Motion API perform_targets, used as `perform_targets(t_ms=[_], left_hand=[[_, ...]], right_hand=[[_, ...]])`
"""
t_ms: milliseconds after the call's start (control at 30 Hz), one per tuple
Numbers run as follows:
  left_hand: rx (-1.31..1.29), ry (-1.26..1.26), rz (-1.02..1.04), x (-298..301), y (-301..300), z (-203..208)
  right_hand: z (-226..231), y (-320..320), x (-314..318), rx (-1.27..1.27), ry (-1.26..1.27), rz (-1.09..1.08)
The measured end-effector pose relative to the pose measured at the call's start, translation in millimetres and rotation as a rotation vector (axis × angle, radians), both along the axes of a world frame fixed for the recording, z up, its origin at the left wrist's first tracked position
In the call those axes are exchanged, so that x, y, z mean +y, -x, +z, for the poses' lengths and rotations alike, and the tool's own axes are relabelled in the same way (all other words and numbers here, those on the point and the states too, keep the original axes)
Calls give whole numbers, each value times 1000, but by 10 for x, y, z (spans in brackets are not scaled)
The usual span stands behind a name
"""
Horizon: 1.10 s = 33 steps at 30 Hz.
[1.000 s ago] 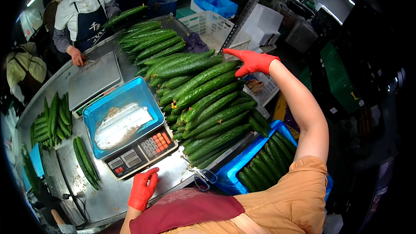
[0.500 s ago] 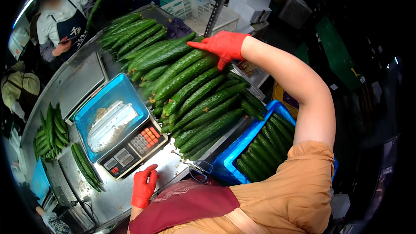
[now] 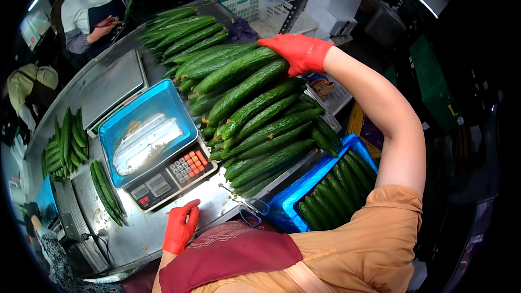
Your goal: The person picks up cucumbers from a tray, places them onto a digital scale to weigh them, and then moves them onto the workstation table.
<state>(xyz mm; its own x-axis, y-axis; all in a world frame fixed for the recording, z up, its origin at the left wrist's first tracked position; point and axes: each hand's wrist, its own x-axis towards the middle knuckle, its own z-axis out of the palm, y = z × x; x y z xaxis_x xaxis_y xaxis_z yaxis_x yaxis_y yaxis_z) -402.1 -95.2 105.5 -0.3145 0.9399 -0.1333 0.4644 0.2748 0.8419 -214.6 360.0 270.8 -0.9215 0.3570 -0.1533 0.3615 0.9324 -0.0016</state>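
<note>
R. hand (image 3: 296,55) clamped on cucumbers (image 3: 247,91) by one end, I risk rolling pile (image 3: 271,140) below grip w/ uneven tug.

You're in a produce-packing workshop: metal surface (image 3: 144,236), heaped cucumbers (image 3: 252,115), weighing scale (image 3: 163,183), white plastic crate (image 3: 244,5), aproned co-worker (image 3: 100,12).

Smooth red gloves (image 3: 180,232) reach to the wrist on the left hand (image 3: 182,224) and the right hand (image 3: 298,54). The tan shirt (image 3: 344,239) has a short, loose right sleeve (image 3: 393,211) gathered into a ruffled cuff (image 3: 400,194). Over it lies a maroon apron (image 3: 255,258) with a pale angular line pattern (image 3: 220,237) and a light peach strap (image 3: 306,278).
</note>
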Motion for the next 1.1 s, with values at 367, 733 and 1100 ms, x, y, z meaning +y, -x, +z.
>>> perform_targets(t_ms=[367,733,1100], left_hand=[[-812,-341,-277,711,106,325],[-1672,-457,-19,610,518,320],[-1770,-302,-169,210,1035,317]], right_hand=[[-291,278,-1815,522,458,-294],[-1133,798,-3249,588,1668,-398],[-1060,1029,-3315,768,1459,-494]])
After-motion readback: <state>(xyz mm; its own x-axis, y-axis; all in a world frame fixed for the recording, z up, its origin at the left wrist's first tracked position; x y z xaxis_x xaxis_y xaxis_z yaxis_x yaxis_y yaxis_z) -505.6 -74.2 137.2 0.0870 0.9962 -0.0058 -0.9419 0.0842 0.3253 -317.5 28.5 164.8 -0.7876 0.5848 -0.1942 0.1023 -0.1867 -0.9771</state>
